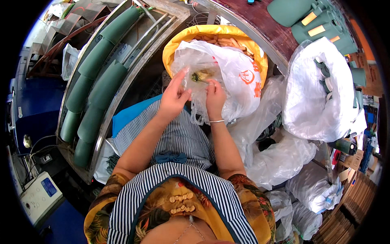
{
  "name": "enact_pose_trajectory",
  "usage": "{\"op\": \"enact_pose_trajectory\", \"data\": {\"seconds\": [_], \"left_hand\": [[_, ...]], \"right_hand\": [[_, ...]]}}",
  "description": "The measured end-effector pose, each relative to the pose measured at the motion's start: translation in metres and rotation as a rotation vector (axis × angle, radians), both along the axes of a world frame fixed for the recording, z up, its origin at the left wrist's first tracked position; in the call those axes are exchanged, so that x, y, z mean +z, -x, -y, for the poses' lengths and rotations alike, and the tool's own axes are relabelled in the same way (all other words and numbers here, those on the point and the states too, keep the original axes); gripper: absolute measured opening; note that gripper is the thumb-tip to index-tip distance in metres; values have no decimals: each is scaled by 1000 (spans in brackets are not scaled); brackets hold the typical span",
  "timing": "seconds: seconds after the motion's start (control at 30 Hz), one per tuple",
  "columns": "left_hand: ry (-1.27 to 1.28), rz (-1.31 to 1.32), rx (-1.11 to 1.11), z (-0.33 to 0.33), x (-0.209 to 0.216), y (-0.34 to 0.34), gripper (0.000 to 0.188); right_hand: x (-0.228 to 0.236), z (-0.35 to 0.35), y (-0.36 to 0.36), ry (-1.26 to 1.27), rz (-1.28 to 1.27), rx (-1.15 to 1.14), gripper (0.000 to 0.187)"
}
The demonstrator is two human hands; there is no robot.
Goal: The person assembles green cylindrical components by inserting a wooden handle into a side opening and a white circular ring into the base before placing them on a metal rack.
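Note:
A small clear plastic bag [213, 72] with something green and yellowish inside lies between my hands, over a large white plastic bag [239, 87] with red print. My left hand [174, 93] is at its left side, fingers stretched upward and thumb apart. On the other side my right hand [215, 97] is closed in a pinch at the small bag's lower edge. What sits between those fingertips is too small to make out. Behind the white bag, a yellow-rimmed sack [172, 44] holds many tan, stick-like pieces [231, 42].
Dark green tapered tubes [106, 83] lie in a metal-framed rack [97, 152] at left. More green parts [325, 24] stand on a dark red table [260, 18]. To the right is a white-lined sack [302, 97] of green parts, with clear plastic bags [280, 158] below it.

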State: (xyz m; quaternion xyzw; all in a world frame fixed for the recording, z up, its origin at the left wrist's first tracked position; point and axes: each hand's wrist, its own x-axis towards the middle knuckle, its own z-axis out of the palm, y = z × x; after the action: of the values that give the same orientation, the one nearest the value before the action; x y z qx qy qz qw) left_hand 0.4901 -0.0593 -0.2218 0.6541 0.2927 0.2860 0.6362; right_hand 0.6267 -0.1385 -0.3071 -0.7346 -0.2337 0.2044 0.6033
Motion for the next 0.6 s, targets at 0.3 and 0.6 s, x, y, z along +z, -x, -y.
{"op": "enact_pose_trajectory", "data": {"seconds": [0.3,0.6], "left_hand": [[-74,-67,37,3,-3,0,59],[-20,-75,4,2,-3,3,62]], "right_hand": [[5,7,-10,-227,-575,-147,20],[29,22,-9,-237,-460,-189,21]]}}
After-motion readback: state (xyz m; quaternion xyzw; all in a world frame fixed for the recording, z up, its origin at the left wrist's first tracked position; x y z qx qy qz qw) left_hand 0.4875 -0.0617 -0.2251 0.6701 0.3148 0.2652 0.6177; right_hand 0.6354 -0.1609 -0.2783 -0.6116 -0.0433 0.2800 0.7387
